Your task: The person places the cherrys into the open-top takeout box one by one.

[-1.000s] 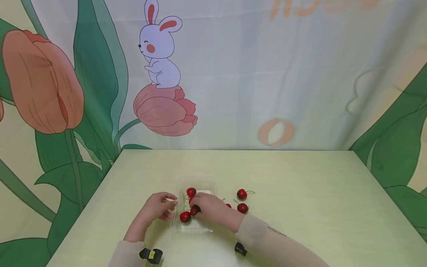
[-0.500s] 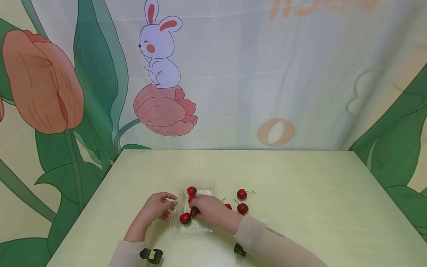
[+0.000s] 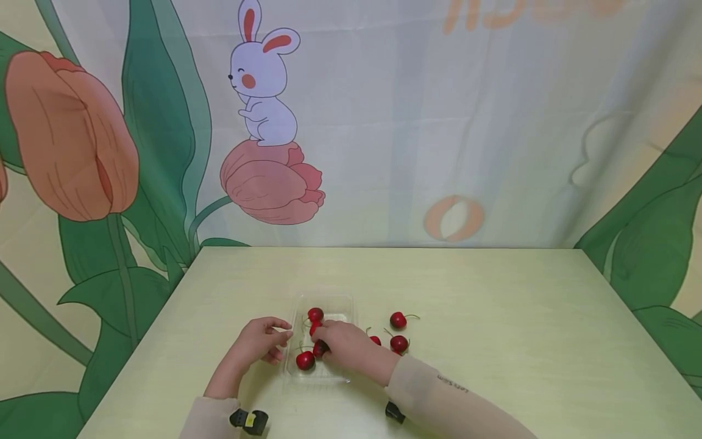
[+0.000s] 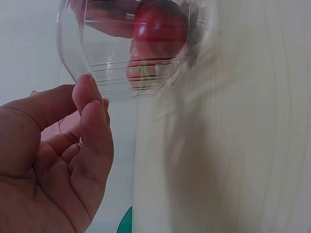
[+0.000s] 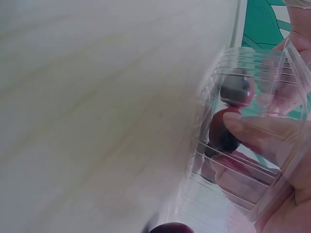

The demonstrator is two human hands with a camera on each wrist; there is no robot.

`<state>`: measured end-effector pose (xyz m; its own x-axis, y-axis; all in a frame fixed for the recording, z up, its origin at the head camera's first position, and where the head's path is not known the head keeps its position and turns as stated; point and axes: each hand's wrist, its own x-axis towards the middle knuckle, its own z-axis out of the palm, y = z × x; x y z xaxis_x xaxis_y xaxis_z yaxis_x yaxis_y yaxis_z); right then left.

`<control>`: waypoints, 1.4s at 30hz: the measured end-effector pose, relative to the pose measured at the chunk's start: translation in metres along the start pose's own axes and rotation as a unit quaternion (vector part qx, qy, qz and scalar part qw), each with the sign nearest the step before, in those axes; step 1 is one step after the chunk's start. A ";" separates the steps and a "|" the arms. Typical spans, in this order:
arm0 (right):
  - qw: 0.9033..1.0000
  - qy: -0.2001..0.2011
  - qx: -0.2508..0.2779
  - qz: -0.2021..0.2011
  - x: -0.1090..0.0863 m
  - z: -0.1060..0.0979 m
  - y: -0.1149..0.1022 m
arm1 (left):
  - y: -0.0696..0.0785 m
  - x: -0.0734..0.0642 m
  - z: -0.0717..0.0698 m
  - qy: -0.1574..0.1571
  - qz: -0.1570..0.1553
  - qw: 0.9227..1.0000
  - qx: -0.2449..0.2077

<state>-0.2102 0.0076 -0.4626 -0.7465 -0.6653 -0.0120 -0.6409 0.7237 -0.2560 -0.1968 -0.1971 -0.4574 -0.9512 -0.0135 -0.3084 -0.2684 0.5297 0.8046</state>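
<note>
Pale cloth (image 3: 373, 110) printed with tulips (image 3: 77, 140) and a white rabbit (image 3: 271, 122) hangs beyond both hands, behind a light yellowish bench (image 3: 521, 317). On the bench between the hands sits a clear plastic container (image 3: 336, 305). At its side, the left hand (image 3: 255, 344) pinches the rim between thumb and fingertips, fingers bent. Opposite, the right hand (image 3: 351, 346) reaches inside and grips a dark red cherry (image 3: 320, 349), its thumb and fingers nearly together around the fruit. Inside as well, a stemmed cherry (image 3: 305, 361) lies toward the left hand, and two more cherries (image 3: 315, 314) lie just ahead of the right hand's fingertips. Outside the container, loose cherries (image 3: 398, 320) rest on the bench beyond the right wrist, some partly hidden by it. Black devices (image 3: 250, 421) sit at both wrists.
</note>
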 end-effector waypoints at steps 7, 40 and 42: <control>1.000 0.003 0.006 -0.001 -0.001 0.001 0.002 | 0.000 0.000 0.001 0.002 -0.002 1.000 0.002; 0.999 -0.001 0.039 -0.011 -0.003 -0.008 0.007 | 0.004 0.000 0.001 0.000 0.006 1.000 0.002; 0.999 0.000 0.048 -0.008 -0.004 -0.010 0.008 | 0.004 0.000 0.001 0.001 0.005 1.000 0.002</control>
<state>-0.2142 0.0174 -0.4545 -0.7369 -0.6760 -0.0068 -0.6319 0.6924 -0.3482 -0.1972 -0.1941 -0.4550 -0.9542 -0.0089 -0.2992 -0.2575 0.5336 0.8056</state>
